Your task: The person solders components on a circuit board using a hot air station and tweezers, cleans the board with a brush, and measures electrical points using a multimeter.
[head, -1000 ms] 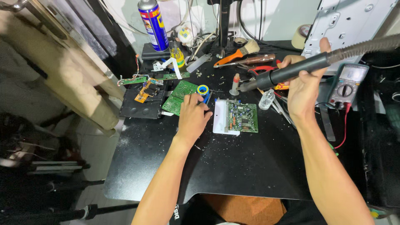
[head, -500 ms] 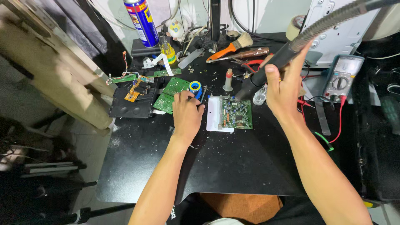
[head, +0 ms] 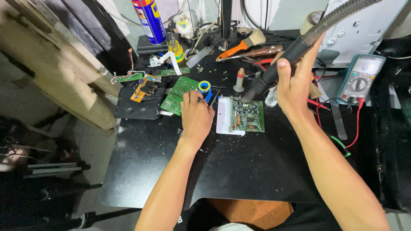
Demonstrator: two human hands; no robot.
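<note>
A green circuit board (head: pixel 248 116) on a white backing lies on the black table (head: pixel 239 171). My right hand (head: pixel 295 83) grips a black hot-air wand (head: pixel 280 68) with a ribbed grey hose; its nozzle points down at the board's top left corner. My left hand (head: pixel 195 117) rests on the table left of the board, fingers curled beside a small blue and yellow roll (head: pixel 204 87). Whether the left hand pinches a thin tool is hard to tell.
Loose green boards (head: pixel 177 96) and a black part (head: pixel 137 107) lie at the left. A multimeter (head: pixel 359 79) with red leads sits at the right. A spray can (head: pixel 149 20), brush (head: pixel 239 44) and small bottles crowd the back edge.
My right hand has brought the wand down and left, so the nozzle now sits over the board's top corner. My left hand stays by the blue roll.
</note>
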